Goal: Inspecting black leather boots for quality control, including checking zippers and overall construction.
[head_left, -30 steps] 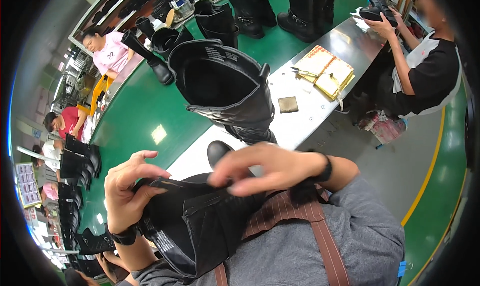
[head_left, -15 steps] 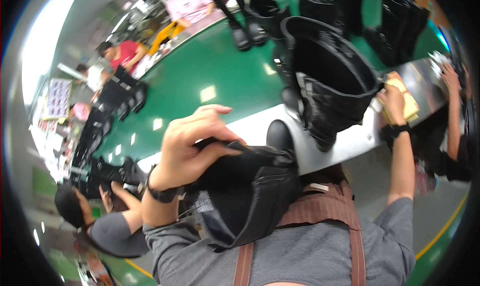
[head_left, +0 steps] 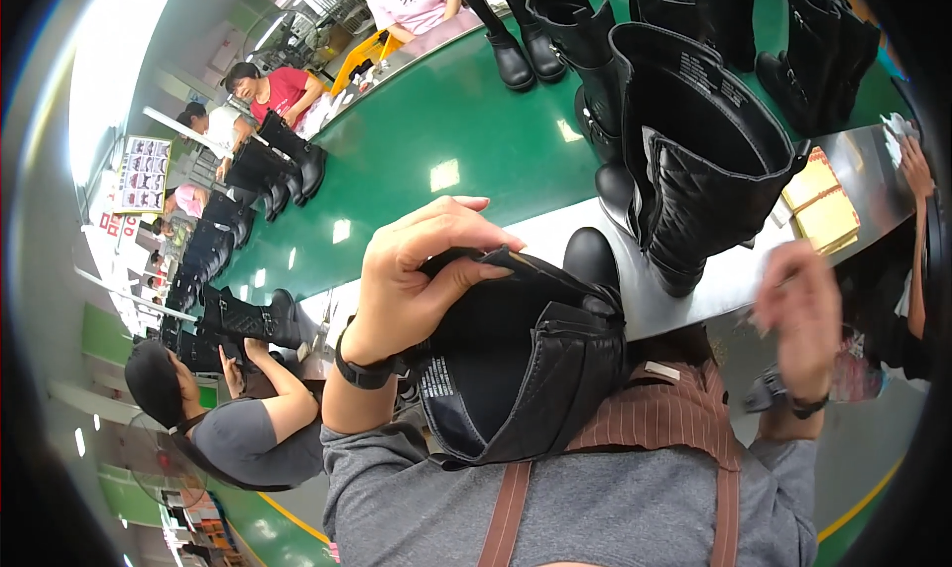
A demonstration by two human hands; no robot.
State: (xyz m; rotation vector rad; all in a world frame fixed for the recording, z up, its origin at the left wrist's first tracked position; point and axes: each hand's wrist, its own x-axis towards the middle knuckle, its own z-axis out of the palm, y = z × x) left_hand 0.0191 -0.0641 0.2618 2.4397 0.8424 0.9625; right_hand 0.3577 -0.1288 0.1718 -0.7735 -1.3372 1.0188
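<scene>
My left hand (head_left: 416,279) pinches the top rim of a black quilted boot (head_left: 575,388) between thumb and fingers. The boot is held close against my body, its wide opening turned up toward me and its rounded toe pointing away over the metal edge of the bench. Pale print shows on the dark lining. To the right of that boot, my right hand (head_left: 801,314) hangs in the air, smeared by motion; whether it holds anything cannot be made out. Beyond it, a banded stack of yellow slips (head_left: 823,205) lies on the metal ledge.
A second tall black boot (head_left: 709,160) stands upright just ahead on the metal ledge (head_left: 659,304). More black boots (head_left: 798,61) line the green table (head_left: 397,190). A co-worker (head_left: 238,418) at left handles a boot; another person's hand (head_left: 914,165) shows at far right.
My right hand has left the yellow slips and come back toward me. The left hand keeps its pinch on the boot. The whole view has shifted slightly.
</scene>
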